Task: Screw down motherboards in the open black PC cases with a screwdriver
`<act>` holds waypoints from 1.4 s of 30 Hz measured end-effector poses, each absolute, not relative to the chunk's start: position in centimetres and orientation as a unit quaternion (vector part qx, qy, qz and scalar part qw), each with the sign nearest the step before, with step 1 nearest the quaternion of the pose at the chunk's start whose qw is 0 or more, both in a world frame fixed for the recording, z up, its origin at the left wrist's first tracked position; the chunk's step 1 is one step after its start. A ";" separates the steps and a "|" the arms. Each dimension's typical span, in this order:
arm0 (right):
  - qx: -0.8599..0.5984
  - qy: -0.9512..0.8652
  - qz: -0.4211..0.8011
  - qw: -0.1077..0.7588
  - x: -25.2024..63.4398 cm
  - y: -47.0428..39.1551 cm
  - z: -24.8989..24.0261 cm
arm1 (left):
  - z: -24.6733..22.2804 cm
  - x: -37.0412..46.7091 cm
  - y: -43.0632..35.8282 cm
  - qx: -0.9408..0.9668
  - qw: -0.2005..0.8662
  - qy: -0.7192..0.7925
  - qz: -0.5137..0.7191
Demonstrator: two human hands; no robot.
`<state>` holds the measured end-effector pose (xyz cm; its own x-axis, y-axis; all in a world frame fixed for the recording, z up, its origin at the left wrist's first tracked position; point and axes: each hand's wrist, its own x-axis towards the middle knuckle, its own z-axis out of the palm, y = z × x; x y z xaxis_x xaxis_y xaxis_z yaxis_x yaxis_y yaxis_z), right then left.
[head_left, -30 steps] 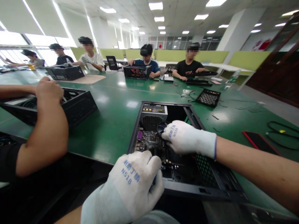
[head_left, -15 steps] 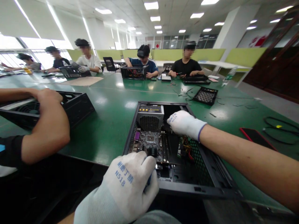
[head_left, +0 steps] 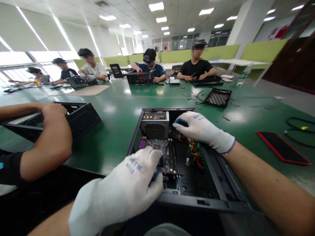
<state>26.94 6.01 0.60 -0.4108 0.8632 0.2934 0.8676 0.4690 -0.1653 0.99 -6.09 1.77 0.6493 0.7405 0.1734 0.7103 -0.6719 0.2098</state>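
Though black, an open computer case [head_left: 187,200] with colourful wires [head_left: 196,154].

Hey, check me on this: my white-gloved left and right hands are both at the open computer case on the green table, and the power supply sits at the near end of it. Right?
Not quite: the head view shows the power supply at the far end of the open computer case. Your white-gloved left hand and right hand are both at it, on the green table.
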 end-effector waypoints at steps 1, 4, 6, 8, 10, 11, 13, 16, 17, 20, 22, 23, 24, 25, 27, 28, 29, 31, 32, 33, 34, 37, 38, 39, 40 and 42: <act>-0.514 -0.840 0.003 0.174 27.0 5.9 0.6 | 1.9 1.5 -5.1 0.912 0.057 0.394 0.093; -0.507 -0.844 0.012 0.173 27.0 5.7 0.7 | 1.7 3.5 -1.3 0.913 0.049 0.404 -0.014; -0.504 -0.846 0.012 0.177 27.1 5.6 0.6 | 1.2 5.0 1.4 0.902 0.043 0.420 -0.088; -0.501 -0.845 0.012 0.184 27.2 5.7 0.4 | 0.6 6.5 3.9 0.894 0.041 0.417 -0.158; -0.494 -0.849 0.010 0.188 27.4 5.9 0.2 | -0.2 7.7 6.1 0.891 0.043 0.400 -0.210; -0.489 -0.851 0.008 0.190 27.5 5.9 0.1 | -0.7 8.2 7.1 0.890 0.042 0.393 -0.229; -0.479 -0.856 0.005 0.193 27.6 5.9 0.0 | -1.8 8.9 8.7 0.887 0.033 0.385 -0.252; -0.475 -0.859 0.002 0.194 27.7 5.8 -0.1 | -3.7 9.3 10.1 0.892 0.023 0.376 -0.251; -0.473 -0.859 0.002 0.194 27.7 5.8 -0.1 | -4.2 9.3 10.4 0.894 0.023 0.372 -0.249; -0.468 -0.861 -0.001 0.198 27.8 5.7 -0.2 | -5.3 9.2 10.6 0.893 0.025 0.366 -0.262; -0.462 -0.865 -0.001 0.195 27.9 5.8 -0.3 | -5.5 9.0 10.6 0.888 0.028 0.367 -0.275; -0.458 -0.868 0.000 0.192 27.9 5.8 -0.3 | -5.5 8.9 10.7 0.887 0.032 0.367 -0.277; -0.454 -0.870 0.001 0.191 27.9 5.8 -0.4 | -5.4 8.9 10.7 0.888 0.036 0.366 -0.275; -0.451 -0.872 0.002 0.191 28.0 5.8 -0.4 | -5.3 8.8 10.7 0.890 0.039 0.364 -0.273; -0.451 -0.871 0.007 0.192 27.9 5.7 -0.3 | -5.2 8.7 10.9 0.892 0.039 0.363 -0.267; -0.452 -0.871 0.009 0.193 27.9 5.7 -0.3 | -5.1 8.7 11.0 0.892 0.036 0.365 -0.264; -0.453 -0.871 0.010 0.193 27.9 5.7 -0.3 | -5.1 8.7 11.1 0.891 0.034 0.369 -0.263; -0.452 -0.871 0.012 0.191 27.8 5.6 -0.2 | -5.2 8.6 11.2 0.886 0.036 0.380 -0.263; -0.451 -0.872 0.012 0.191 27.8 5.6 -0.1 | -5.2 8.7 11.2 0.884 0.039 0.384 -0.265; -0.452 -0.872 0.014 0.189 27.8 5.6 0.0 | -5.3 8.7 11.2 0.881 0.041 0.388 -0.266; -0.454 -0.871 0.017 0.186 27.8 5.6 0.0 | -5.3 8.7 11.1 0.880 0.041 0.391 -0.268; -0.460 -0.869 0.031 0.181 27.7 5.6 0.2 | -5.1 8.8 11.0 0.878 0.031 0.387 -0.279; -0.460 -0.868 0.036 0.182 27.7 5.6 0.2 | -5.1 8.9 11.0 0.880 0.030 0.384 -0.280; -0.460 -0.868 0.039 0.184 27.7 5.6 0.3 | -5.1 8.9 11.0 0.880 0.030 0.382 -0.280; -0.460 -0.867 0.041 0.187 27.7 5.6 0.3 | -5.0 8.9 11.0 0.880 0.031 0.382 -0.280; -0.458 -0.867 0.042 0.190 27.6 5.6 0.3 | -5.1 8.9 11.1 0.880 0.032 0.386 -0.275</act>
<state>27.63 5.59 0.29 -0.5080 0.8105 0.2916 0.7787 0.5768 -0.2468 8.89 11.08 -5.08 0.5515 0.6615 -0.5082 0.6963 -0.7005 -0.1562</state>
